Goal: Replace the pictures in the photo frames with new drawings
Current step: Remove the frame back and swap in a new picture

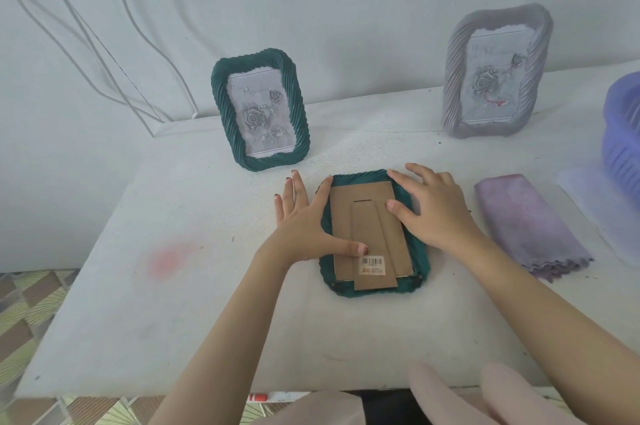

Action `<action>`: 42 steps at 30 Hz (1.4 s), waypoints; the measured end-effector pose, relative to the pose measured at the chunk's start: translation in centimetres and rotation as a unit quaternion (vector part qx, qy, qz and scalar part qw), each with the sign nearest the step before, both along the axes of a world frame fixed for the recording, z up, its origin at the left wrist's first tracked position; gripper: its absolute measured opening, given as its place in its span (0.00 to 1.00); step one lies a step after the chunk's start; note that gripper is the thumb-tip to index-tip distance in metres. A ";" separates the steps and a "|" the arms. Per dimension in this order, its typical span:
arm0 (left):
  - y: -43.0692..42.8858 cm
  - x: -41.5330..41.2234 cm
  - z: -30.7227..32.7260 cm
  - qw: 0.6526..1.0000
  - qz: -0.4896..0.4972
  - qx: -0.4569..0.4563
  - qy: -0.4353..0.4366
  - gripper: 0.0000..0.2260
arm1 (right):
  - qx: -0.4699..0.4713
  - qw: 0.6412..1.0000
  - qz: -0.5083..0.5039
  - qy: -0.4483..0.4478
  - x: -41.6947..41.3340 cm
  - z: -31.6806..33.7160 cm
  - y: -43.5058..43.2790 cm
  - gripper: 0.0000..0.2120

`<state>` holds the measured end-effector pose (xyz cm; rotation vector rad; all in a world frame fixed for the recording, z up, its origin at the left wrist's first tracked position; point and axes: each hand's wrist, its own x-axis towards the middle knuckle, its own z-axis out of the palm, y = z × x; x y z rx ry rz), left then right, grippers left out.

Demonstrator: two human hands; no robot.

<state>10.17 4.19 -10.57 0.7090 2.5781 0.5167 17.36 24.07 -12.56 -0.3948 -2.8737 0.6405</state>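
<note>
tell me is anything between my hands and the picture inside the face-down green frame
Yes. The cardboard backing board with its folded stand covers the back of the face-down green frame. Left hand and right hand rest on it; the picture is hidden underneath.

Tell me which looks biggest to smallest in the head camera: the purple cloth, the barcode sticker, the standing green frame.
1. Standing green frame and purple cloth: too alike to rank.
2. Barcode sticker: clearly smallest.

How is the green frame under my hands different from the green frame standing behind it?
The frame under the hands lies face down, its cardboard back and barcode sticker showing; the standing green frame is upright, showing a rose picture. Both hands touch the first; nothing touches the second. Both share a dark green twisted-rope border.
</note>
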 end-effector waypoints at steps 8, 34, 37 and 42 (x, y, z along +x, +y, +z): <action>0.2 -0.5 -0.2 1.000 0.010 0.028 0.003 0.55 | -0.011 0.999 0.010 -0.035 -0.4 0.8 0.4 0.23; 0.0 0.1 -0.1 0.998 0.027 0.048 -0.002 0.52 | -0.029 1.000 -0.003 -0.009 -0.1 0.1 0.3 0.21; 0.0 0.2 0.1 0.998 0.027 0.047 -0.008 0.52 | -0.034 0.999 -0.004 -0.012 -0.2 0.0 0.3 0.21; -0.7 1.4 -0.2 0.986 -0.016 0.165 0.029 0.40 | -0.077 0.997 -0.012 0.008 -0.2 0.1 0.3 0.20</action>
